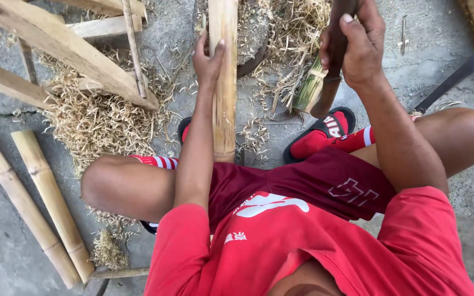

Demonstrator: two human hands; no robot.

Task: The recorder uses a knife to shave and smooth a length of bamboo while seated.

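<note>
Left hand [208,59] is clamped round the bamboo pole [224,82], grip closed on its near side, holding it upright-ish between the knees with the far end resting on a stump [253,27] among the shavings [94,120]. Right hand [357,46] is raised, fist wrapped tight on a dark handle [333,60] of a chopping tool; the blade looks to sit just beside a green offcut [307,90]. This reads as the shaving or trimming step, between strokes. The next stroke, I'd judge, calls for a steady pole and a cut well clear of the left fingers. Two spare poles [39,203] lie on the floor, left.
</note>
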